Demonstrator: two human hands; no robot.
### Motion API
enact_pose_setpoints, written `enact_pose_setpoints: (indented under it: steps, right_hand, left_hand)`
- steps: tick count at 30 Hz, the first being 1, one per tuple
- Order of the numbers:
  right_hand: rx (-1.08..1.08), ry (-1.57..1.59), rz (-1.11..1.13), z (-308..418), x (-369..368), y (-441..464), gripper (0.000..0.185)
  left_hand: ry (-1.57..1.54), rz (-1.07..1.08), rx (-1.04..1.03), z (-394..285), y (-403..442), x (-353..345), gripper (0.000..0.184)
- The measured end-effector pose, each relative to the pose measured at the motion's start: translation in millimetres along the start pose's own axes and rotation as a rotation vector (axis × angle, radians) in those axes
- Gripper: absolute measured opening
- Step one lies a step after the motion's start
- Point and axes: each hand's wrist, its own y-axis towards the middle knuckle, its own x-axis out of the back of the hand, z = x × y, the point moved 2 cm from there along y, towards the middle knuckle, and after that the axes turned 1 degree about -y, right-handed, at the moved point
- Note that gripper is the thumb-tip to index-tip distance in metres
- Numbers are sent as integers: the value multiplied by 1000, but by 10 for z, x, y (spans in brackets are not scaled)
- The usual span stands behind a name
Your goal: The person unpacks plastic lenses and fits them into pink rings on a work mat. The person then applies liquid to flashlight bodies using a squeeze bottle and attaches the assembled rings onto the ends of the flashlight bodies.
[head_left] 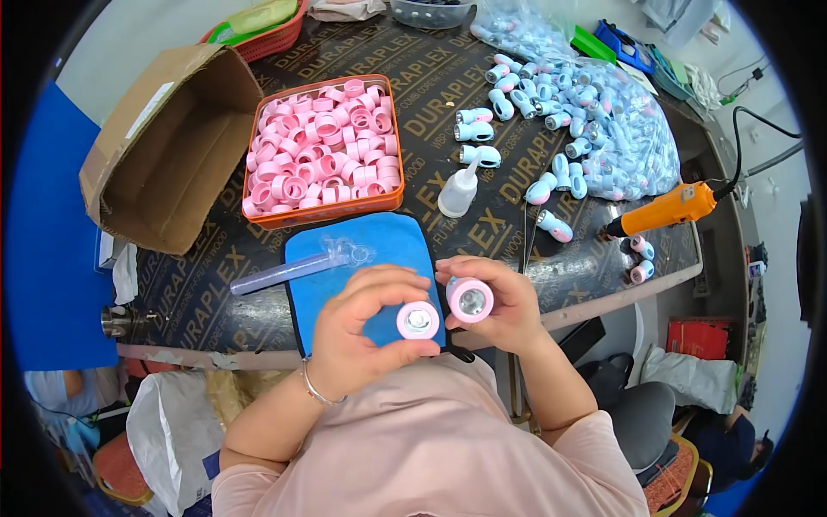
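Left hand (349,317): pinching a pink-rimmed piece (418,320) between thumb and fingers, shiny centre facing the camera
Right hand (506,300): gripping a second pink-rimmed piece (471,300), same way round, just beside the first
Blue mat (401,239): spread below both hands, with a purplish rod (280,274) lying partly across
Orange tin (345,213): sitting past the mat, loaded with pink rings (323,142)
Blue torches (475,132): scattered on the tabletop (207,284), loads more around and inside a clear bag (659,164), off right
Squeeze bottle (458,193): standing near the tin, nozzle up
Orange power tool (668,209): far right, cord attached
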Motion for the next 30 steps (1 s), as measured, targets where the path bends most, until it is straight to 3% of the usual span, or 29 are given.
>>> enact_pose_setpoints:
  steps: [2,13,30]
  right_hand:
    - [104,-99,33,34,-28,36,55]
    - [121,-221,27,166,-72,65,52]
    - [6,-117,82,127,-102,13,72]
  left_hand:
    - [55,66,-105,-62,20,13,50]
    - [57,111,-128,-137,-11,36,51]
    - [30,41,-113,-106,-23,45,51]
